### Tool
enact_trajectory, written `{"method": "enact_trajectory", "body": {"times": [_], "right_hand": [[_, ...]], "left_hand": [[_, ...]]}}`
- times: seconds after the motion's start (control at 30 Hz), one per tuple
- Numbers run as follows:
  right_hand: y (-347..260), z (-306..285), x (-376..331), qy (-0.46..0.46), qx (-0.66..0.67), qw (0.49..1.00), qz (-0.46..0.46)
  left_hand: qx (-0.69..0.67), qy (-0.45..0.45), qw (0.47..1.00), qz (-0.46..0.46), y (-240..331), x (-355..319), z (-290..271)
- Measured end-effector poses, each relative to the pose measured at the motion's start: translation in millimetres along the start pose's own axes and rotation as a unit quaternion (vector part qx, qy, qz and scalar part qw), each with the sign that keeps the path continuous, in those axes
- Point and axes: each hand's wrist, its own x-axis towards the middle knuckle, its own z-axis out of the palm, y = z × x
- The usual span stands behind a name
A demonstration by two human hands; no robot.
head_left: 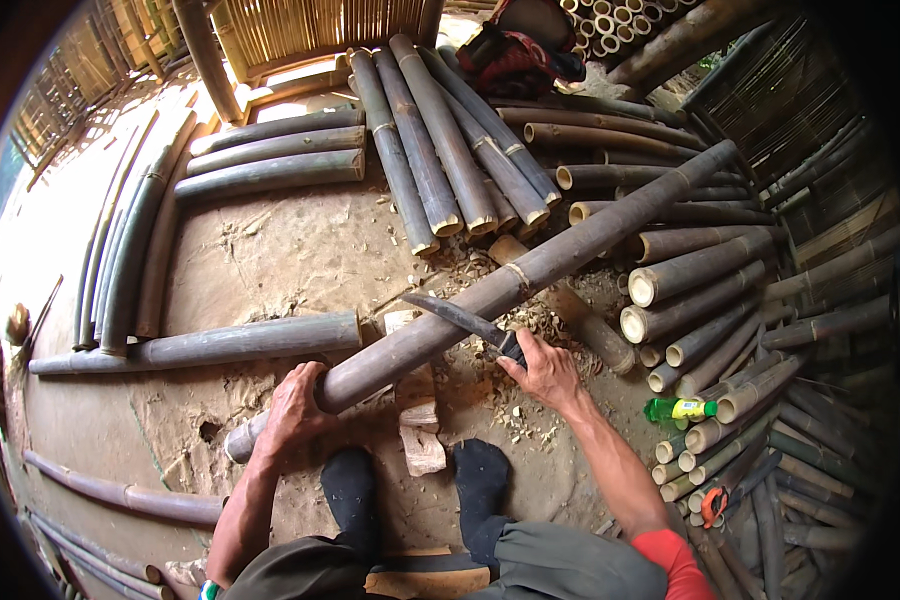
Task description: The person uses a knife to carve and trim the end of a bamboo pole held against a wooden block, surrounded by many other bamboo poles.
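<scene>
A long dark bamboo pole (530,268) slants across in front of me, its near end low on the left and its far end up at the right. My left hand (295,405) is wrapped round the pole close to the near end. In my right hand (547,372) is the dark handle of a long-bladed knife (455,315). The blade lies across the middle of the pole and points left; whether its edge bites in, I cannot tell. Under the pole is a pale split wood block (419,410), between my feet in dark socks.
Cut bamboo lengths (450,150) lie in rows at the back, with more stacked (690,300) along the right. Another bamboo pole (220,343) lies at the left. Wood chips (515,415) litter the ground. A green bottle (678,409) and an orange-handled tool (713,507) rest on the right pile.
</scene>
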Motion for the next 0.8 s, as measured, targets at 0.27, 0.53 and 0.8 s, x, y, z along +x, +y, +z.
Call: {"method": "enact_trajectory", "body": {"times": [0.27, 0.53, 0.8], "right_hand": [[7, -17, -8, -0.229, 0.103, 0.955, 0.160], [26, -7, 4, 0.056, 0.322, 0.776, 0.539], [11, -9, -102, 0.079, 0.285, 0.803, 0.518]], "left_hand": [[-0.028, -0.074, 0.997, -0.006, -2, 10, -11], [-0.039, -0.077, 0.996, -0.030, 3, 6, -24], [0.098, 0.006, 0.988, -0.115, -159, -84, -62]]}}
